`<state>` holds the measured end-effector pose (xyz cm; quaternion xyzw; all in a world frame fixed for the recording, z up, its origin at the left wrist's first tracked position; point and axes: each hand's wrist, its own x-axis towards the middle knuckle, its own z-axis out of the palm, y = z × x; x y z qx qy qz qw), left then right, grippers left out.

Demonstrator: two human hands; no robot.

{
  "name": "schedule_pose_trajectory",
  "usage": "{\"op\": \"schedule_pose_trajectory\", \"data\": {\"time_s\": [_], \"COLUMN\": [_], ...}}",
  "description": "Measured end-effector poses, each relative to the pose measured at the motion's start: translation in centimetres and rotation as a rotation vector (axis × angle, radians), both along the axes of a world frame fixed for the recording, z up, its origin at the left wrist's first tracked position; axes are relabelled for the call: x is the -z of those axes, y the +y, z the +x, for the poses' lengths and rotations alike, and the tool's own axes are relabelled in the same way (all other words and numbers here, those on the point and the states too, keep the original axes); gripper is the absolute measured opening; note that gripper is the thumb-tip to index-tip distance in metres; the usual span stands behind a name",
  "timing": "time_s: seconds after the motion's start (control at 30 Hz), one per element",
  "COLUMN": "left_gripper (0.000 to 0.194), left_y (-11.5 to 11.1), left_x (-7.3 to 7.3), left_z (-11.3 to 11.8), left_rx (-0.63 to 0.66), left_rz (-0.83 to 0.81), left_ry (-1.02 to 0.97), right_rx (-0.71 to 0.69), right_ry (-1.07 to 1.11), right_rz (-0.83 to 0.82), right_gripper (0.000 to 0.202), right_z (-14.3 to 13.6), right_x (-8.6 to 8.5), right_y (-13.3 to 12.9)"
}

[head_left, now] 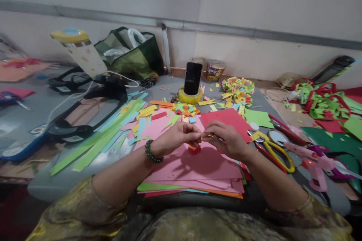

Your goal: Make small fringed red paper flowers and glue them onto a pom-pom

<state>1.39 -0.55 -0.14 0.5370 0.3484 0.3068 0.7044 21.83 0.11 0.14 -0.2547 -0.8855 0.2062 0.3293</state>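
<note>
Over a stack of coloured paper with a pink sheet (169, 171) on top, my two hands meet fingertip to fingertip. My left hand (182, 135), with a dark green bead bracelet (152, 151) on its wrist, is closed in a pinch. My right hand (230, 139) pinches a small yellow paper piece (208, 136), which reaches toward the left fingertips. Just below the fingers is a small red and orange cut-paper piece (195, 149); whether it lies on the sheet or hangs from the fingers I cannot tell. A red sheet (226, 120) lies behind my right hand.
Paper strips (113, 135) spread at left. Behind the stack, a phone (193, 78) stands in a yellow tape roll (189, 96) near paper flowers (239, 88). At right lie yellow-handled scissors (278, 156), red-handled pliers (288, 130) and a pink glue gun (313, 162) with a lit light.
</note>
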Motion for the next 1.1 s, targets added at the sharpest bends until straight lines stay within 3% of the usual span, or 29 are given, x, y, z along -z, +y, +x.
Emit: {"op": "schedule_pose_trajectory", "data": {"time_s": [0.23, 0.37, 0.63, 1.1], "left_gripper": [0.028, 0.019, 0.011, 0.016], "left_y": [-0.1, -0.2, -0.3, -0.4], "left_x": [0.0, 0.1, 0.1, 0.4], "left_z": [0.1, 0.4, 0.6, 0.7], "left_rx": [-0.057, -0.125, -0.182, -0.197], "left_rz": [0.073, 0.087, 0.096, 0.149], "left_ry": [0.038, 0.035, 0.013, 0.053], "right_rx": [0.225, 0.269, 0.306, 0.355], "right_ry": [0.083, 0.139, 0.155, 0.147], "right_rz": [-0.334, -0.432, -0.456, -0.451], "right_gripper": [0.025, 0.032, 0.032, 0.031], "right_z": [-1.0, -1.3, -1.5, -1.6], "right_x": [-0.7, -1.1, -1.6, -1.2], "right_y": [-0.3, -0.4, -0.5, -0.7]}}
